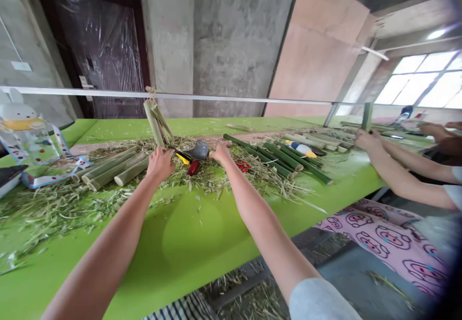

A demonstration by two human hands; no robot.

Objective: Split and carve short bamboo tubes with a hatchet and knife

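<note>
My left hand (160,163) is over the bamboo shavings, fingers curled. It is just below peeled bamboo strips (154,123) that stand up against a metal rail, and beside a yellow-and-black tool (183,157). My right hand (221,154) is curled closed too, close to the right side of a grey metal blade-like piece (198,150). What either hand's fingers hold, if anything, is hidden. Between the hands lies a red-handled tool (193,168). Bamboo shavings (207,184) spread around both hands on the green tabletop (187,233).
Peeled bamboo lengths (111,168) lie at left, near a clear bottle (32,139) with a strap. Green bamboo lengths (283,157) and a red item (243,166) are at right. A person's hands (368,139) hold upright bamboo farther right. A metal rail (234,99) crosses behind.
</note>
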